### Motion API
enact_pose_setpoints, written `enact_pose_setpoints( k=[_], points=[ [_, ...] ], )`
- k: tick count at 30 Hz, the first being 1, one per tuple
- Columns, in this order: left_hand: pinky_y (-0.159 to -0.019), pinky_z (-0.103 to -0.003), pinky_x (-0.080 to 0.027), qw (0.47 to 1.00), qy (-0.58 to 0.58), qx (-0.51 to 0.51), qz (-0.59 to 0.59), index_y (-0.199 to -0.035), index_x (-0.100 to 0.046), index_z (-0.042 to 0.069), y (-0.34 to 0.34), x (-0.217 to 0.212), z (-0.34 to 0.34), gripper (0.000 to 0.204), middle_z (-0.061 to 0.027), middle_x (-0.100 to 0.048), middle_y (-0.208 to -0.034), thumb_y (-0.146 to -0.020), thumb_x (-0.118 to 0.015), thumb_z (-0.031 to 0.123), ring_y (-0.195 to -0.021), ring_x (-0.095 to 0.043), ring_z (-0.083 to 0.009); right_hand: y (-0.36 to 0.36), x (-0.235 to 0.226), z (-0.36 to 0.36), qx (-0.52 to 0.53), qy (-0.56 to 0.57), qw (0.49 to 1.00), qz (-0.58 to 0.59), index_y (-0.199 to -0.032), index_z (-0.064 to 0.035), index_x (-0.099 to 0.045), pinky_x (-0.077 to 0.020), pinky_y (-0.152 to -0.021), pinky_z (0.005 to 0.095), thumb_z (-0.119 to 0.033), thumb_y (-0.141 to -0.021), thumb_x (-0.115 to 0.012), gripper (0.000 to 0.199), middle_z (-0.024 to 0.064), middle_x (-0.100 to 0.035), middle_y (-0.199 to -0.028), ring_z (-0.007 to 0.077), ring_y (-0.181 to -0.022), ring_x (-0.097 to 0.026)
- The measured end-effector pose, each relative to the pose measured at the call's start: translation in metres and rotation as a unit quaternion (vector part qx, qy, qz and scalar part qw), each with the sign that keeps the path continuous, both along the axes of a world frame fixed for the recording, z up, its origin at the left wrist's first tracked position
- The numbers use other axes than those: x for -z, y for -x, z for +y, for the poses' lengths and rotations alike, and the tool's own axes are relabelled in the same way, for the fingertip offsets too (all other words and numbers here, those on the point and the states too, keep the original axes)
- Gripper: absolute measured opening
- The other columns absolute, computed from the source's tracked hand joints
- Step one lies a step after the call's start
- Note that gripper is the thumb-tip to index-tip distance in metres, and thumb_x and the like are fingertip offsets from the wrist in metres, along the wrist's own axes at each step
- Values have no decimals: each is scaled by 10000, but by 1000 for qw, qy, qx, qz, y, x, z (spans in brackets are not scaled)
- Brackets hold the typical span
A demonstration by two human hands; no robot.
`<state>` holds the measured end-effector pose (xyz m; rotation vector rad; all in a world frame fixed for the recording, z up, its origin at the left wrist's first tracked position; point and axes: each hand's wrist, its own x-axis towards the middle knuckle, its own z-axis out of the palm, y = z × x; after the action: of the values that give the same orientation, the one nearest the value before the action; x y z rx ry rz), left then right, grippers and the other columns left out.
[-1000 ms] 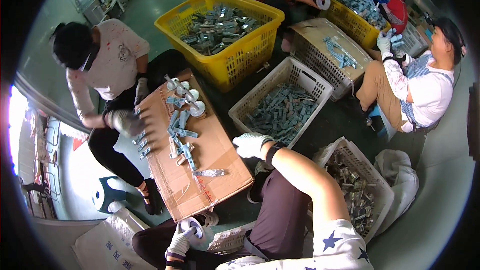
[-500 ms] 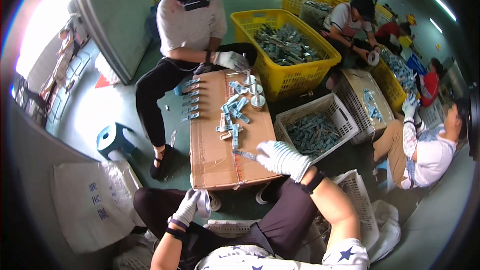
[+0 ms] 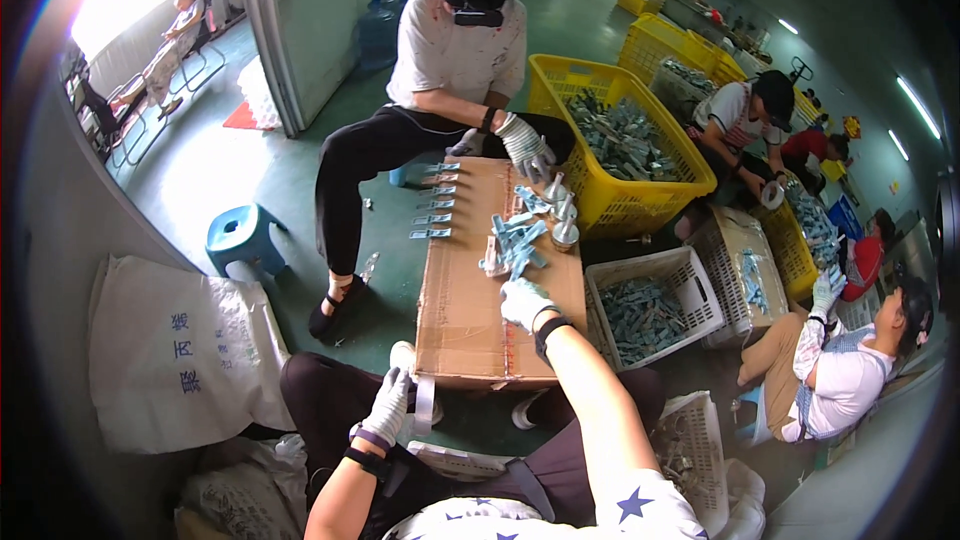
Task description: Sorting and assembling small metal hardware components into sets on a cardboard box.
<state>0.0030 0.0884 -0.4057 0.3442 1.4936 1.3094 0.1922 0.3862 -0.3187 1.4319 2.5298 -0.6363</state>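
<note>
My left hand (image 3: 386,408), in a white glove with a dark wristband below, is closed on a roll of white tape (image 3: 425,406) held edge-up by the cardboard's near left corner. Over the cardboard sheet (image 3: 455,325), my gloved right hand (image 3: 524,304) is at the near end of a loose pile of light blue clothes pegs (image 3: 520,237). Its fingers look drawn together; their tips merge with the pile, so what they hold is hidden. Several more pegs (image 3: 433,219) lie in a spaced row along the left edge. Metal posts on round bases (image 3: 565,230) stand right of the pile.
Opposite, a gloved co-worker's hand (image 3: 524,148) hovers by the posts. A yellow crate (image 3: 640,195) and a white crate (image 3: 655,270), both holding pegs, stand to the right. A blue stool (image 3: 245,240) and a white sack (image 3: 180,360) are at left. Other people sit far right.
My right hand has moved away from me and left to the pile; the flat grey strip it held is no longer distinguishable. The co-worker's hand has shifted right. My view has turned.
</note>
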Motion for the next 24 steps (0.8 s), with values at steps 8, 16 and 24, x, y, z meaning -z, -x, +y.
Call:
enact_pose_setpoints(
  k=[8,16,24],
  points=[
    [-1046,-313,-382,993,61,48,93,-1449,-423,63,3,-8,-1,662,-157,-552,-1354,-970,-509,514,-1257,-510,-255,11,3,-122,-48,-12,968,244,-1080,-30,-647,-509,-853,449,-217,-846,-620,300,199,-657,-1000,367,-969,-631],
    [-1034,-351,-414,987,67,90,115,-1466,-391,64,-2,-7,4,680,-246,-559,-1322,-971,-485,520,-1243,-536,-342,24,87,-259,138,430,801,394,-1357,0,-478,-422,-1030,333,-215,-916,-691,535,115,-577,-1305,212,-1176,-541],
    [-973,-309,-453,997,74,-1,17,-1477,-324,26,5,8,-1,658,-121,-574,-1267,-955,-612,305,-1141,-544,-221,47,95,-273,226,535,679,449,-1238,-69,-620,-470,-913,292,-171,-938,-669,321,12,-661,-1103,130,-979,-590]
  ],
)
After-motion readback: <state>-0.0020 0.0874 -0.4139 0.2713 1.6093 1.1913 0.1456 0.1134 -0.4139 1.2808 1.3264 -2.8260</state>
